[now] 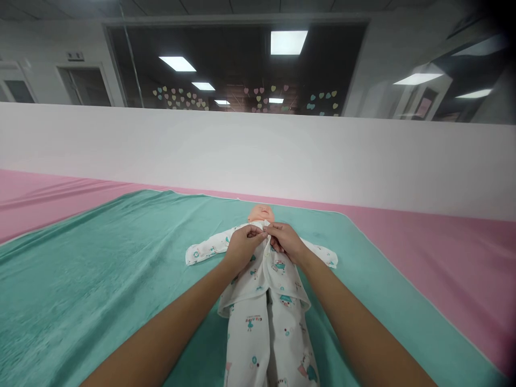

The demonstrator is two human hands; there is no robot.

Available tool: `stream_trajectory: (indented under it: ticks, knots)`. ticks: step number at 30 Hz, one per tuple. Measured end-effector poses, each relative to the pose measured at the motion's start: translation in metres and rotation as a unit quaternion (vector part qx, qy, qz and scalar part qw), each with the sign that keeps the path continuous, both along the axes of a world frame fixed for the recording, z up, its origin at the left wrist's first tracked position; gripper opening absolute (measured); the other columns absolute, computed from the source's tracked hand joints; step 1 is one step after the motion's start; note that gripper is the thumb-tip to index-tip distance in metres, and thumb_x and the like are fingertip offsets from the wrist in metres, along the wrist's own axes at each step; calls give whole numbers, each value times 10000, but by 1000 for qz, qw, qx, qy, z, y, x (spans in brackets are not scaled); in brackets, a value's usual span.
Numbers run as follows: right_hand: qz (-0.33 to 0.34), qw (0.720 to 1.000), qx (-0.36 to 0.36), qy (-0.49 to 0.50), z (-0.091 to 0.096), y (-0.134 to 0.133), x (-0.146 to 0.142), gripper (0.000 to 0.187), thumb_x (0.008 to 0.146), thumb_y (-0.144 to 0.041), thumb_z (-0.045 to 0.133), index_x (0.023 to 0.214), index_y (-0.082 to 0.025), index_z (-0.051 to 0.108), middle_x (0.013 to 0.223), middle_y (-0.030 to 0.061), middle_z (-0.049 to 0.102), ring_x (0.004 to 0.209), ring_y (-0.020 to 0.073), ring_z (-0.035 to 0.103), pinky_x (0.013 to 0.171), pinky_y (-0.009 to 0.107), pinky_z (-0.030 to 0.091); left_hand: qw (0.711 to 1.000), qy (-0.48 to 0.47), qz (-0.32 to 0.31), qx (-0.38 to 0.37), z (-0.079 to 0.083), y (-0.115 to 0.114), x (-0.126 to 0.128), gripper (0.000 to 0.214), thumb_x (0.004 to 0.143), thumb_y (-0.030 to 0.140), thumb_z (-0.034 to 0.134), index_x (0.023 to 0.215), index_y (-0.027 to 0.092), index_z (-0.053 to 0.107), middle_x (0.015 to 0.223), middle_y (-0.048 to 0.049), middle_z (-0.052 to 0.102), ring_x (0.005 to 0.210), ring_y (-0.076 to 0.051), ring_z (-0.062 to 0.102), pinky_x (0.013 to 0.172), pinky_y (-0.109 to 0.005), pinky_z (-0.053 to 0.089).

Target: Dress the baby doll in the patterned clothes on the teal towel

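A baby doll (262,213) lies on its back, dressed in a white printed pajama top (282,264) and matching pajama pants (248,344). Both sleeves stretch out to the sides. My left hand (245,244) pinches the front edge of the top just below the doll's neck. Close against it, my right hand (285,240) grips the other front edge at the same spot. The fingertips of both hands meet there and cover whatever small fastening lies between them. Below the hands, the front edges of the top come together down the middle.
A green blanket (133,269) lies under the doll, spread over a pink sheet (451,258). Behind rises a low white wall (258,156), with a dark window (237,64) above it bearing heart-shaped stickers and light reflections.
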State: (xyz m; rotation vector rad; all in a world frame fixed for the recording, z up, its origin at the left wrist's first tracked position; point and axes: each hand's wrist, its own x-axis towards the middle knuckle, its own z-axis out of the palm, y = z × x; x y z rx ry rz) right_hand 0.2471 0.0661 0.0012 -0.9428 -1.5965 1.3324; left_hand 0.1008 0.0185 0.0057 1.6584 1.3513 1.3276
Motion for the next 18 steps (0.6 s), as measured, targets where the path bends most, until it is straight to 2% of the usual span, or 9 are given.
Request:
stream_trajectory:
  ticks: [6,11,18]
  knots:
    - [11,1000,-3,3,0,0,1,280,723,-431,608,647,-168,546,477,-40,520,325,45,396,307,173,219,1000,11,-21,12,-3,3,-2,276,779,424,506,797,177,629,675,22,580,629,-113,489,579,-222,369]
    - [15,1000,15,-15,-1,-1,2,283,757,-421,574,636,-165,557,495,-34,524,332,44,413,312,169,236,999,12,-20,29,-4,5,-1,242,789,412,496,813,182,569,670,24,561,624,-120,495,584,-231,378]
    - [32,999,25,-20,-1,0,4,323,754,-428,589,585,-157,537,498,-35,520,342,39,416,322,162,251,998,-16,-53,11,-3,3,-3,203,816,399,488,854,205,534,704,22,572,683,-135,525,634,-244,386]
